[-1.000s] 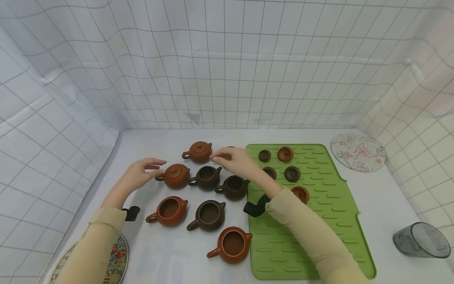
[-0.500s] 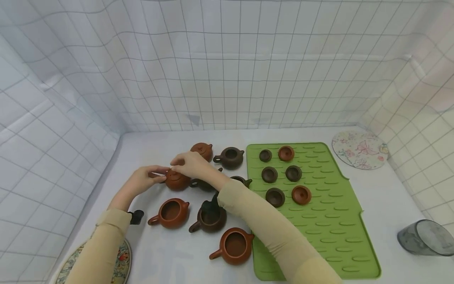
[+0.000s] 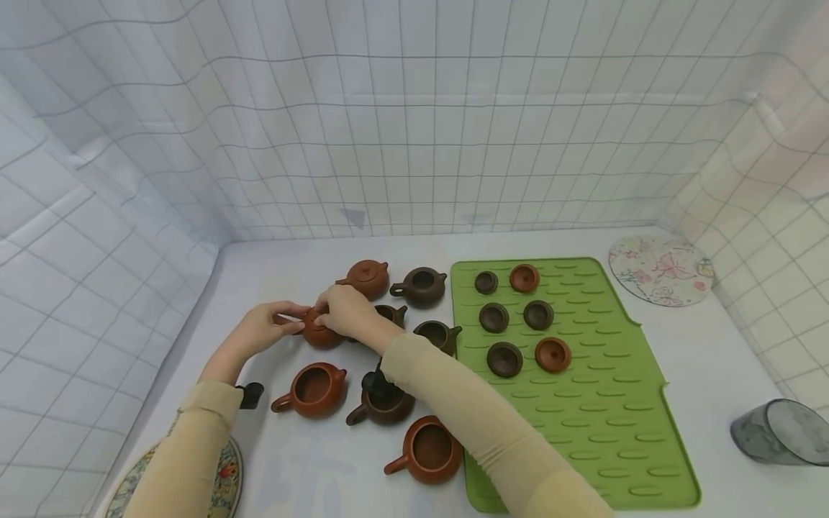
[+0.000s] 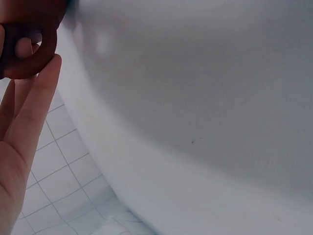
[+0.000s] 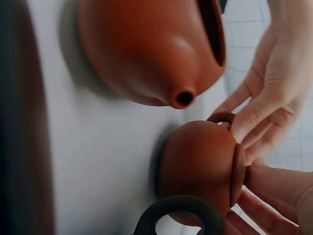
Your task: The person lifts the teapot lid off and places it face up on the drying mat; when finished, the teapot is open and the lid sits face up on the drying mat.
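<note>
My left hand (image 3: 262,331) holds the loop handle (image 4: 29,68) of a small reddish-brown clay teapot (image 3: 319,335) at the left of the table. Its lid (image 5: 236,174) is on. In the right wrist view, my right hand (image 5: 281,196) has the thumb at the lid's knob and the fingers round the front of the body, where they hide the spout. Nearest in front is an open reddish teapot (image 3: 317,388). A dark open teapot (image 3: 390,314) stands close on the right, partly behind my right hand; its handle (image 5: 183,199) crosses the right wrist view.
A lidded orange-brown teapot (image 3: 367,277) and several lidless ones, such as this dark teapot (image 3: 421,286), surround my hands. On the green mat (image 3: 615,403) lie several loose lids (image 3: 506,359). A grey glass (image 3: 777,432), a butterfly-patterned disc (image 3: 663,270) and a patterned round plate (image 3: 227,471) are farther out.
My right hand has come leftward from near the back dark teapot onto the lidded teapot. My left hand has moved in from beside the handle and taken hold of it.
</note>
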`<control>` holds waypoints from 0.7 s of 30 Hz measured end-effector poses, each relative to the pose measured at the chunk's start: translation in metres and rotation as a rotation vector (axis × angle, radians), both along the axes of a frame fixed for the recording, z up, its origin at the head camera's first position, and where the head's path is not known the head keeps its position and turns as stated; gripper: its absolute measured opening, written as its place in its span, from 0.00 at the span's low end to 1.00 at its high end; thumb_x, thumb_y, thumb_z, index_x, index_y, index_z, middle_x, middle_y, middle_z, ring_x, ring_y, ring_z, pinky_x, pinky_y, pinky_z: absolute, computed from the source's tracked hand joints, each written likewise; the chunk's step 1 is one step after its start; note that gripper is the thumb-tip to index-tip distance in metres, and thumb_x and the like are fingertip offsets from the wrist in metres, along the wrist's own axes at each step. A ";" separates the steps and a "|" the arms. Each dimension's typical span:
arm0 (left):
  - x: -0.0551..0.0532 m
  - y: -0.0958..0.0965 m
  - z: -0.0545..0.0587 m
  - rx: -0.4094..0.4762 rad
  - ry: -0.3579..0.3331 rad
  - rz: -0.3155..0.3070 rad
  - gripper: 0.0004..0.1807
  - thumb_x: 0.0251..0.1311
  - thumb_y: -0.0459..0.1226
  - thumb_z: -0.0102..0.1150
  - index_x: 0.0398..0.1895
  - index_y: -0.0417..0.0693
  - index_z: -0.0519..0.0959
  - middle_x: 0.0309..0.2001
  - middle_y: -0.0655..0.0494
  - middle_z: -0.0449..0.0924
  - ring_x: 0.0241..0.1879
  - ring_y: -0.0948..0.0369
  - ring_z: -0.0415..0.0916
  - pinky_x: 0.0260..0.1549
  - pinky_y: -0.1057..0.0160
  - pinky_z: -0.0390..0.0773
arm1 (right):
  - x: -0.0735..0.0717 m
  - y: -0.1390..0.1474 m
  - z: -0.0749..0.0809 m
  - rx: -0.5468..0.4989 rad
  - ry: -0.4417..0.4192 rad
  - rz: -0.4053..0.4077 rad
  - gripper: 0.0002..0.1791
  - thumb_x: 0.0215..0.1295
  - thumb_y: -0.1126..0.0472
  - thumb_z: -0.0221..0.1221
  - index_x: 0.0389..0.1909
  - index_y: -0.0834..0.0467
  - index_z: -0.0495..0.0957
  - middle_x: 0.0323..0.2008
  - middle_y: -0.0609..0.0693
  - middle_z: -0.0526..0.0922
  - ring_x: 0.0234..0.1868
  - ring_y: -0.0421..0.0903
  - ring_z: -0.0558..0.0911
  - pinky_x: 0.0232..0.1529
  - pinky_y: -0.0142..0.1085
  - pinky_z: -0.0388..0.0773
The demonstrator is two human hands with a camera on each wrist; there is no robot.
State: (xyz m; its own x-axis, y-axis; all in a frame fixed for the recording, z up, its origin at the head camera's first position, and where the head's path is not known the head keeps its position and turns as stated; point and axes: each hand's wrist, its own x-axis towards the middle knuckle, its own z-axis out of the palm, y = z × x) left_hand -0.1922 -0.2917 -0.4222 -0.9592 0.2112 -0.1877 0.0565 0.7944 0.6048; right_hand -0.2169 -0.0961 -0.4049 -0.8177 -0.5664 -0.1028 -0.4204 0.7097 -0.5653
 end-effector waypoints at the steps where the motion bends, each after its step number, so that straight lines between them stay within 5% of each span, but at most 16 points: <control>1: 0.000 0.000 0.000 0.000 -0.001 0.002 0.19 0.66 0.35 0.60 0.59 0.40 0.78 0.56 0.36 0.80 0.51 0.42 0.81 0.45 0.46 0.80 | 0.001 -0.001 0.000 0.002 0.011 -0.002 0.12 0.69 0.56 0.61 0.50 0.52 0.85 0.48 0.45 0.86 0.51 0.39 0.82 0.47 0.27 0.77; 11: -0.001 0.001 0.001 0.011 -0.028 0.026 0.19 0.66 0.37 0.60 0.59 0.41 0.78 0.55 0.37 0.80 0.51 0.43 0.80 0.44 0.49 0.79 | 0.002 -0.001 0.001 -0.020 0.056 -0.044 0.09 0.67 0.58 0.63 0.45 0.53 0.85 0.46 0.45 0.86 0.47 0.39 0.83 0.44 0.26 0.77; 21: 0.001 0.001 0.001 -0.005 -0.036 0.030 0.17 0.67 0.38 0.59 0.55 0.40 0.79 0.56 0.36 0.79 0.52 0.41 0.80 0.44 0.48 0.80 | 0.000 0.018 0.010 -0.302 -0.091 -0.125 0.11 0.67 0.52 0.63 0.46 0.51 0.85 0.45 0.45 0.87 0.48 0.41 0.82 0.45 0.29 0.78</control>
State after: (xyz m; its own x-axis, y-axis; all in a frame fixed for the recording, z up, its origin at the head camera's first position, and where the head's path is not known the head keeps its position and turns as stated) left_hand -0.1916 -0.2911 -0.4213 -0.9578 0.1814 -0.2228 0.0112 0.7986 0.6017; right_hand -0.2166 -0.0781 -0.3948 -0.8779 -0.4784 -0.0217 -0.2786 0.5470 -0.7894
